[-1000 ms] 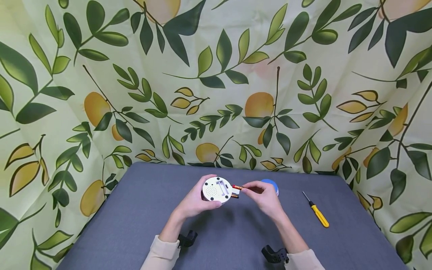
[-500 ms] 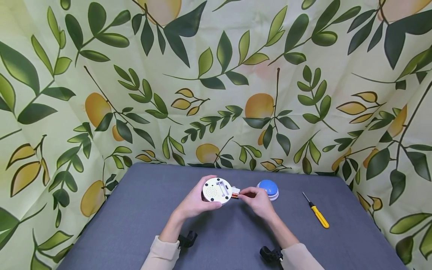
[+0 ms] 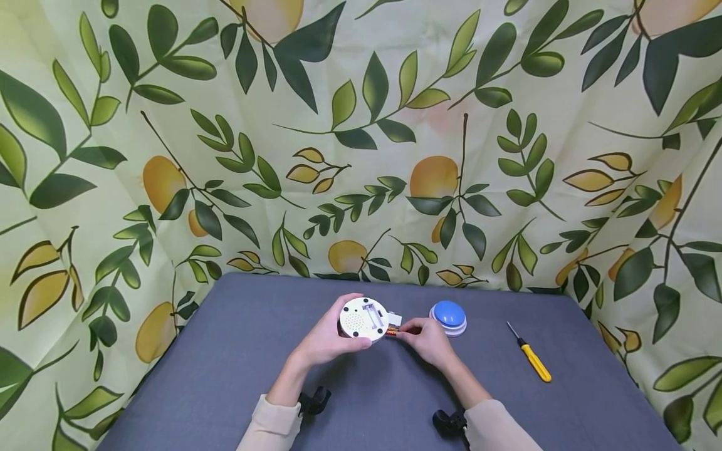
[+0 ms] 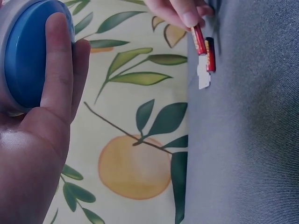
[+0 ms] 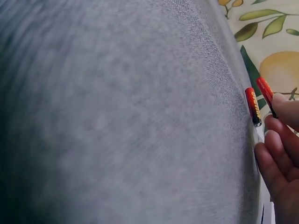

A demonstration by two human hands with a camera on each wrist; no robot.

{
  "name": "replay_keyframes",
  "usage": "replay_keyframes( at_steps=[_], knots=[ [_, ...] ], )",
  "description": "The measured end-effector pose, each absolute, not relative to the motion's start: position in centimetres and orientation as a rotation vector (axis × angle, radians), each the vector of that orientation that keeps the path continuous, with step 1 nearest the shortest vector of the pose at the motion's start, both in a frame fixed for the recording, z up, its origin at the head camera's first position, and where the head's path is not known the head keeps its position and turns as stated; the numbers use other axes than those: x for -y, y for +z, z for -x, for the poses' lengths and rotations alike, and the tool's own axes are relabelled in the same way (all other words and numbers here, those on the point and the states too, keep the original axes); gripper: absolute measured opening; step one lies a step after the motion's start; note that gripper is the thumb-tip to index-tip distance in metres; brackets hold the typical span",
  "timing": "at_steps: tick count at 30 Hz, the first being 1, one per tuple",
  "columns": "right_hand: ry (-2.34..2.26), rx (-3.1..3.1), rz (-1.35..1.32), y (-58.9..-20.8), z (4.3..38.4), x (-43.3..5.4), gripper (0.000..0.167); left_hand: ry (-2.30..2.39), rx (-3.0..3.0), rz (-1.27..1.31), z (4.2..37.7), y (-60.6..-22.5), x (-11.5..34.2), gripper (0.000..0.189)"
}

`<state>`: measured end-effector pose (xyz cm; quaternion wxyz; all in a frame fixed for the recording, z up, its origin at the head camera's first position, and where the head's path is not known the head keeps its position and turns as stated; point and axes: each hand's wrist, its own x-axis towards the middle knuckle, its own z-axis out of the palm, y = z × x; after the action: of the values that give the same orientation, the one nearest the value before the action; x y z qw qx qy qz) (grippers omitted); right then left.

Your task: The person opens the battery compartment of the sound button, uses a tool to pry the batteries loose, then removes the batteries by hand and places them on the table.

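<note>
My left hand [image 3: 327, 335] holds a round white button device [image 3: 356, 319] with its underside facing up. That face shows speaker holes, dark feet and a battery bay without batteries. Its blue dome [image 4: 28, 56] appears in the left wrist view. My right hand [image 3: 431, 343] pinches a red and black battery [image 5: 265, 89] between thumb and finger, low over the table. A second battery [image 5: 252, 106] lies close beside it. Near them is a small white piece [image 4: 203, 73], like a battery cover, partly hidden by the batteries.
Another round button [image 3: 449, 315], blue on a white base, stands behind my right hand. A screwdriver [image 3: 530, 354] with a yellow handle lies at the right. The grey table [image 3: 225, 376] ends at a leaf-patterned cloth [image 3: 372, 156].
My right hand has moved left and down with the battery, to beside the other battery and the white piece. The second button is now more exposed. My left hand stays almost still.
</note>
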<state>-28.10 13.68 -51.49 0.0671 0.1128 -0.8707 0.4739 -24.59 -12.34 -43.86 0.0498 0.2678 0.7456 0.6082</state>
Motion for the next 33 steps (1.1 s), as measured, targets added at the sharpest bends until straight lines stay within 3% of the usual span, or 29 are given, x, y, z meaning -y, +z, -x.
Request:
replay_keyframes(
  at_steps=[19, 28, 33],
  knots=[
    [1.163, 2.734, -0.422, -51.4, 28.3, -13.1, 0.011, 1.839, -2.280, -0.792, 24.5, -43.9, 12.2, 0.083],
    [1.302, 2.629, -0.374, -48.6, 27.5, -13.0, 0.003, 1.871, -2.253, -0.786, 24.5, -43.7, 12.0, 0.084],
    [1.490, 2.493, -0.395, -46.3, 26.3, -12.6, 0.012, 1.881, -2.237, -0.758, 24.7, -43.4, 11.8, 0.087]
  ],
)
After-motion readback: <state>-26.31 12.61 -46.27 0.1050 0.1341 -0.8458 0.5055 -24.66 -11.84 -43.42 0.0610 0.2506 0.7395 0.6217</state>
